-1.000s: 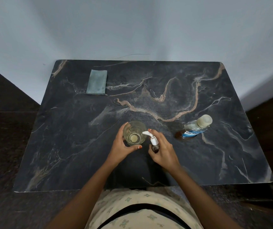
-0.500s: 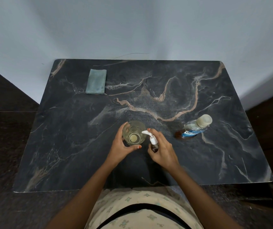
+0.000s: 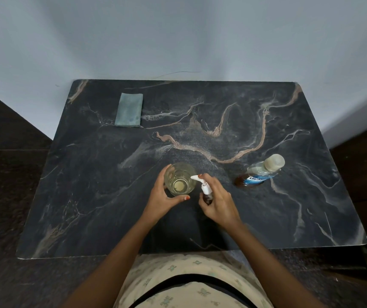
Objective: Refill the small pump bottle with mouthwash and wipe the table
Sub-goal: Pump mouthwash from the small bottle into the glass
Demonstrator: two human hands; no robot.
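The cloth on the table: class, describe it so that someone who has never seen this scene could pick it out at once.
Find the dark marble table set against the pale wall. Look to its far left corner, away from everything else. The cloth lies there, a folded grey-green rectangle: flat and soft, unlike the glass, pump bottle and mouthwash bottle.

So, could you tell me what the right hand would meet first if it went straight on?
Probably the glass in the left hand, just past the pump bottle the right hand grips; depth is unclear.
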